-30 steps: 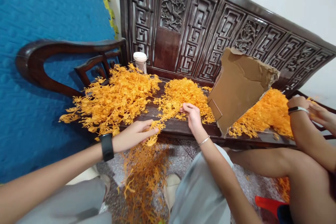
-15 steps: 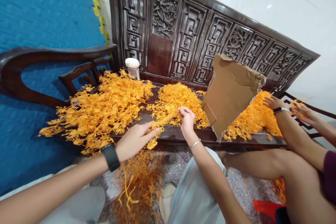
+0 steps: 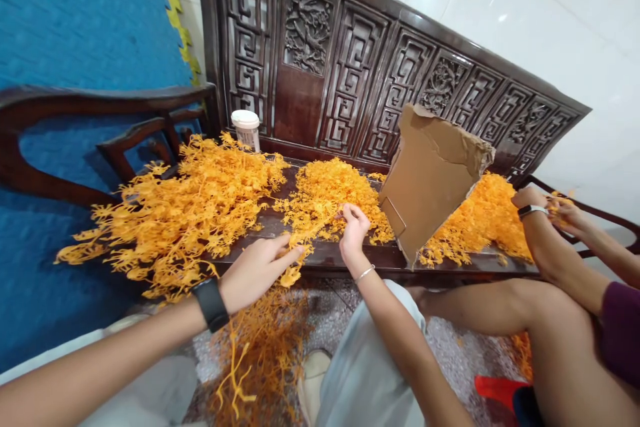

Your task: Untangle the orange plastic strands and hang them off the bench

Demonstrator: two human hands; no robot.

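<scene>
My left hand [image 3: 260, 268], with a black watch on its wrist, is closed with thumb and fingers round one end of an orange plastic flower sprig [image 3: 316, 227]. At the sprig's other end, the fingertips of my right hand [image 3: 355, 232] are pinched together; a thin bracelet circles that wrist. The sprig lies stretched between both hands above the bench's front edge. Behind it sits a small heap of orange pieces [image 3: 337, 180]. A larger, tangled heap of sprigs [image 3: 200, 197] spreads left of my left hand.
A cardboard sheet [image 3: 433, 180] stands tilted on the dark carved bench [image 3: 307, 107], beside another orange heap [image 3: 493, 213]. A white lidded cup [image 3: 246, 130] stands at the back. Orange scraps [image 3: 270, 353] pile on the floor. At right, a co-worker's hands [image 3: 570, 213] hold orange pieces.
The view has shifted slightly. My hands keep nearly the same pose on the sprig. One of the co-worker's hands has left the right heap and drawn close to the other hand.
</scene>
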